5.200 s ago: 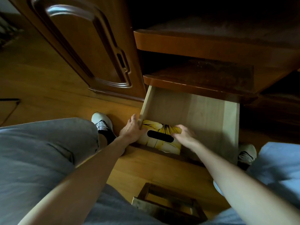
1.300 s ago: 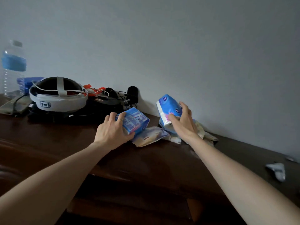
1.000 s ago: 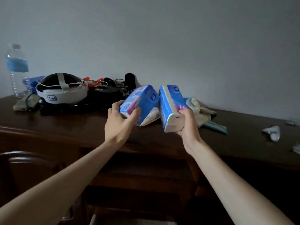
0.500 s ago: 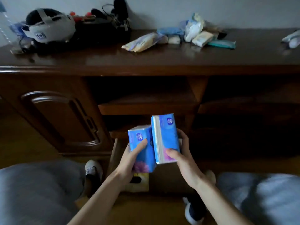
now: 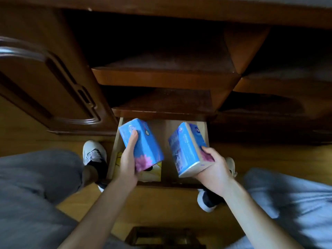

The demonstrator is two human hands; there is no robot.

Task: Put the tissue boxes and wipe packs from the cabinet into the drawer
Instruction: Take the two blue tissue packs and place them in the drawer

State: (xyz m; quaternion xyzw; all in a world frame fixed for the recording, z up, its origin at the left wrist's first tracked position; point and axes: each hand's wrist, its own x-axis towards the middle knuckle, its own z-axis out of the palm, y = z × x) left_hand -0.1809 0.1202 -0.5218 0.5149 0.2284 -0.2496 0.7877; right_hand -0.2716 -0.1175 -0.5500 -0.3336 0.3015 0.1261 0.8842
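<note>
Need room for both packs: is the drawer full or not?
Not full. The drawer holds one yellow box at its left; bare wood shows beside it.

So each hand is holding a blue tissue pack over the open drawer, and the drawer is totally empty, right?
Not quite. The left hand and right hand do each hold a blue tissue pack over the open drawer, but the drawer is not empty: the head view shows a yellow tissue box already lying in it, under the left pack.
</note>
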